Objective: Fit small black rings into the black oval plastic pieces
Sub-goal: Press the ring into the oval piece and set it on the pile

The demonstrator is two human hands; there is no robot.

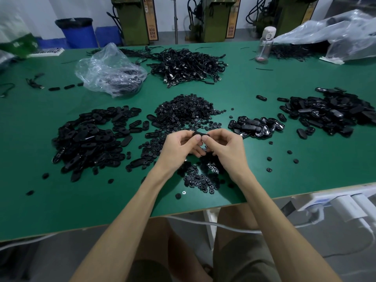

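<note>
Both hands meet above the middle of the green table [264, 82]. My left hand [179, 145] and my right hand [225, 145] together pinch one black oval plastic piece [200, 133] between thumbs and fingertips. Whether a ring sits in it is hidden by my fingers. A big heap of small black rings [185, 112] lies just beyond the hands, and more rings [200, 180] are scattered under my wrists. A pile of oval pieces [89, 139] lies to the left. A smaller group of ovals [255, 127] lies to the right.
A larger heap of black parts [329, 112] is far right. Black cables [187, 66] are piled at the back, beside a clear plastic bag [107, 70]. A bottle [264, 45] stands at the back right. Loose rings dot the table's front.
</note>
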